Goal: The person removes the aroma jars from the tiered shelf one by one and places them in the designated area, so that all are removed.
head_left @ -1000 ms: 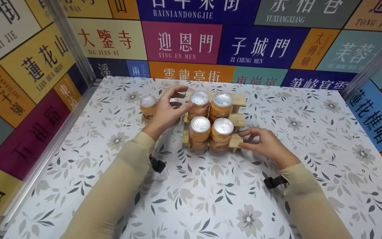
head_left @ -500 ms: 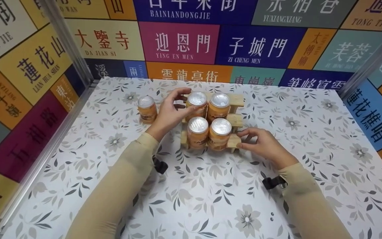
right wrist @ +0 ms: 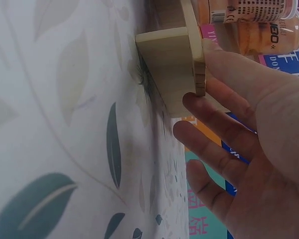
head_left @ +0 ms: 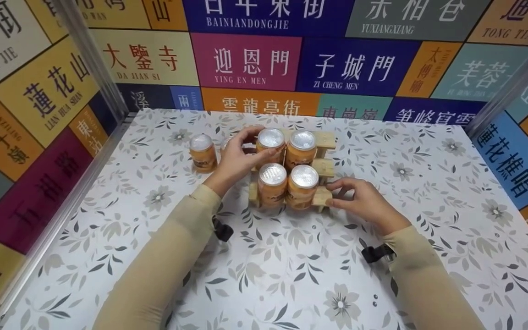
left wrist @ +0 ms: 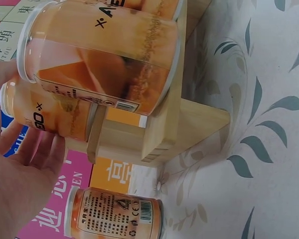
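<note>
My left hand (head_left: 241, 158) grips an orange can (head_left: 269, 141) with a silver lid at the back left of a stepped wooden rack (head_left: 323, 167). In the left wrist view the fingers curl behind that can. Another orange can (head_left: 301, 146) stands at its right. On the lowest step sit a left front can (head_left: 272, 183) and a right front can (head_left: 302, 183), side by side. My right hand (head_left: 360, 201) pinches the right end of the lowest step, thumb on the plank and index finger at its edge in the right wrist view.
Left of the rack an orange can (head_left: 203, 156) stands on the flowered tablecloth (head_left: 264, 275). The lid of a further can (head_left: 225, 143) peeks out behind the left hand. Panels with large characters (head_left: 245, 59) form a wall behind the table.
My left hand has closed in around the back left can, its thumb moving across the can's front. The right hand stays at the step's end. The view has shifted slightly.
</note>
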### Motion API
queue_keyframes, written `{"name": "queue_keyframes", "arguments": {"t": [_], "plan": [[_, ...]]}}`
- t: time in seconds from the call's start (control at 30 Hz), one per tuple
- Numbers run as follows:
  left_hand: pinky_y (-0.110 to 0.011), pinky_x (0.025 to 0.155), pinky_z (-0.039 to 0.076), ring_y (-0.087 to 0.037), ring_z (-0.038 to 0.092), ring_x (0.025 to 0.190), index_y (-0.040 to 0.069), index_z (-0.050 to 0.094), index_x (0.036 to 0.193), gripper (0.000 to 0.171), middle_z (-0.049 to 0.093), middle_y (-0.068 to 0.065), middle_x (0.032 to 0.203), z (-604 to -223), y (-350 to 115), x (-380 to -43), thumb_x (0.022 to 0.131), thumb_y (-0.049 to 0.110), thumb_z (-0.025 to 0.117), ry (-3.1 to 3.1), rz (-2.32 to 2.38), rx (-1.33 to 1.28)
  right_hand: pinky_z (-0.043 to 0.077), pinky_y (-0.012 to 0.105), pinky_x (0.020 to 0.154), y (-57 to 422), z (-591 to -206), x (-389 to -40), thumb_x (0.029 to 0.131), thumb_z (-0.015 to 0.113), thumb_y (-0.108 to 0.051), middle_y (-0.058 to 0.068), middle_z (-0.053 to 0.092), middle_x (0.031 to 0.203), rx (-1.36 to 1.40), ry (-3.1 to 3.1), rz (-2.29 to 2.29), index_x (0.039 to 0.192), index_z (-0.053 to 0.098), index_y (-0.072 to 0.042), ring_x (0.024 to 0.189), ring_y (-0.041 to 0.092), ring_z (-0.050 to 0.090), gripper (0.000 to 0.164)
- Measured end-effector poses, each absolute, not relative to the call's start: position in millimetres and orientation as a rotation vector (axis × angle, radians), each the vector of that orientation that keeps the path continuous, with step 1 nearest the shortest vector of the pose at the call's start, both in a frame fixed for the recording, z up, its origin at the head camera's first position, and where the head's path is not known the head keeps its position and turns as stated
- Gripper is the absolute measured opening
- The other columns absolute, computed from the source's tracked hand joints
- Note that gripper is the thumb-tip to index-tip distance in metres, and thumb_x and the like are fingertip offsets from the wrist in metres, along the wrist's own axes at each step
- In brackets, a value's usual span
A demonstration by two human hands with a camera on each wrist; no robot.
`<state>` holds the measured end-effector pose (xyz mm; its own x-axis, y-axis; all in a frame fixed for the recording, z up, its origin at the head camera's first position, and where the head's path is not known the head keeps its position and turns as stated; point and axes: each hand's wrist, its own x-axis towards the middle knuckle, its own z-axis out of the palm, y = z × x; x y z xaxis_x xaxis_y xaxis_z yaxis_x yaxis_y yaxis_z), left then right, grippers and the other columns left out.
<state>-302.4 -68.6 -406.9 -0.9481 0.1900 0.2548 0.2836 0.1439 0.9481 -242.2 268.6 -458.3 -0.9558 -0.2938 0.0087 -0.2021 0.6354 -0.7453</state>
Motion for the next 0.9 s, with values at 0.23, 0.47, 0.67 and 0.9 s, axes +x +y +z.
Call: {"name": "queue_keyframes", "arguments": {"t": [0.23,0.47,0.67,0.9], "plan": [[-0.041,0.102,0.053,-0.03,0.06,0.117,0.013,0.06,0.138,0.061,0.064,-0.007,0.126,-407,-68,-303,0.084,0.026,0.087,-2.31,-1.985,-0.477,0.051,0.037,0.086,269,-457,-243,0.086,0.085,-0.029,0.005,0.073,0.114,-0.421,2.761,-1.192,0.119,0.074,-0.016,0.1,0.026,0.067,0.037],[-0.039,0.101,0.053,-0.028,0.06,0.116,0.014,0.062,0.135,0.057,0.064,-0.007,0.124,-408,-69,-303,0.085,0.025,0.087,-2.294,-1.972,-0.489,0.051,0.042,0.091,268,-458,-243,0.085,0.086,-0.027,0.007,0.073,0.114,-0.429,2.733,-1.224,0.119,0.073,-0.015,0.102,0.028,0.066,0.038],[-0.036,0.1,0.053,-0.022,0.058,0.115,0.014,0.063,0.133,0.056,0.064,-0.006,0.123,-407,-71,-301,0.084,0.023,0.087,-2.269,-1.984,-0.464,0.051,0.04,0.09,268,-458,-243,0.086,0.086,-0.028,0.007,0.074,0.114,-0.424,2.729,-1.214,0.12,0.073,-0.015,0.101,0.026,0.067,0.039],[-0.038,0.101,0.053,-0.024,0.059,0.118,0.011,0.062,0.134,0.058,0.063,-0.008,0.126,-404,-83,-296,0.083,0.021,0.088,-2.239,-1.964,-0.414,0.052,0.04,0.088,268,-457,-243,0.085,0.086,-0.027,0.006,0.074,0.113,-0.442,2.747,-1.219,0.118,0.074,-0.014,0.098,0.025,0.067,0.037]]}}
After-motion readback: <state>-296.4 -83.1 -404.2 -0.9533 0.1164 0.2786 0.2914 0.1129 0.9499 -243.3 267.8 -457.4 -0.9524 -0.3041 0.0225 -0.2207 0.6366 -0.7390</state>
